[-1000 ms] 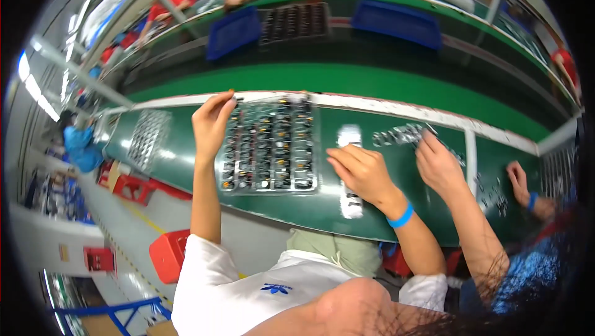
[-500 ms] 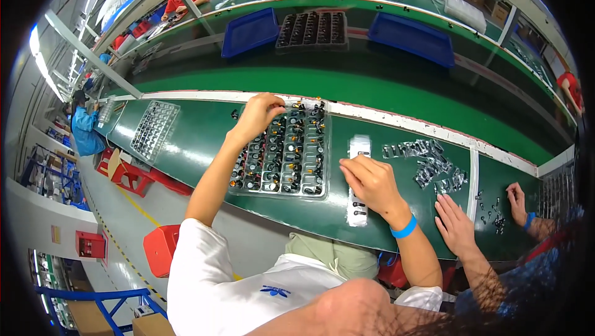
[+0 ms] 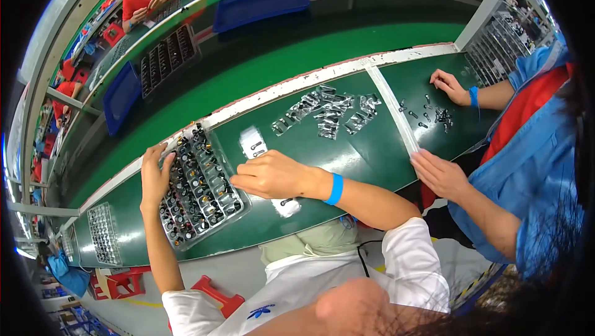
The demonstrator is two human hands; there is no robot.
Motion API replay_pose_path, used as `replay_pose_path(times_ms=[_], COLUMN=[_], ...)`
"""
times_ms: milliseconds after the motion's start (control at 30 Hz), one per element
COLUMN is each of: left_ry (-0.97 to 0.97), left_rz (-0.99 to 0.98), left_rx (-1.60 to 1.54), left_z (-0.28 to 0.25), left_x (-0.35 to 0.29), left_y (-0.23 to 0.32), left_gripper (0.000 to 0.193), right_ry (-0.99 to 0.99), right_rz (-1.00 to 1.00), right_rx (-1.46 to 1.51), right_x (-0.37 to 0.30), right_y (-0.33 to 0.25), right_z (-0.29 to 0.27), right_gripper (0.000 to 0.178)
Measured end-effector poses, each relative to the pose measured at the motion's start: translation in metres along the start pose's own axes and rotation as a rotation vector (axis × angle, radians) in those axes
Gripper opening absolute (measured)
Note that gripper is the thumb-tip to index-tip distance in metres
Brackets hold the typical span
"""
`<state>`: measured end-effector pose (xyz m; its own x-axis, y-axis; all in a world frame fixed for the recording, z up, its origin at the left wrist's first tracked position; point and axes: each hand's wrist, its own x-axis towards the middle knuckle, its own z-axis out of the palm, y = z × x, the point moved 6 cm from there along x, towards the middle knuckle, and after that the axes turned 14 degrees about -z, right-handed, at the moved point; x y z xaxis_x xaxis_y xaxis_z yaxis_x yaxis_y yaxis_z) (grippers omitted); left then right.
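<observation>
Tray (image 3: 243,206) mostly full imo; L hand (image 3: 156,176) at its L edge, R hand (image 3: 265,175) by its R, can't tell if gripping; bagged pcs (image 3: 333,111) farther R, prob undone

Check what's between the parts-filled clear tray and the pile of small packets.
Head view: a pale strip with dark parts, partly covered by the person's right hand, then bare green benchtop.
</observation>
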<state>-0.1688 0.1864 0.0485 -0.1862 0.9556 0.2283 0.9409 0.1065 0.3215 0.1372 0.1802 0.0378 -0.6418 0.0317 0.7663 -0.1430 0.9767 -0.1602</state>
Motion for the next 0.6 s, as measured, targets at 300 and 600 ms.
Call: replay_pose_path(times_ms=[300, 600], left_ry=[-0.03, 0.421], left_rz=[0.38, 0.387], left_rx=[-0.08, 0.407], left_z=[0.054, 0.191], left_x=[0.128, 0.343], left_y=[0.155, 0.182], left_gripper=[0.054, 0.053], right_ry=[0.012, -0.129], right_rz=[-0.095, -0.037], right_rx=[-0.14, -0.154], right_x=[0.001, -0.006], right_y=[-0.006, 0.013], right_z=[-0.012, -0.012], right_gripper=[0.023, 0.037])
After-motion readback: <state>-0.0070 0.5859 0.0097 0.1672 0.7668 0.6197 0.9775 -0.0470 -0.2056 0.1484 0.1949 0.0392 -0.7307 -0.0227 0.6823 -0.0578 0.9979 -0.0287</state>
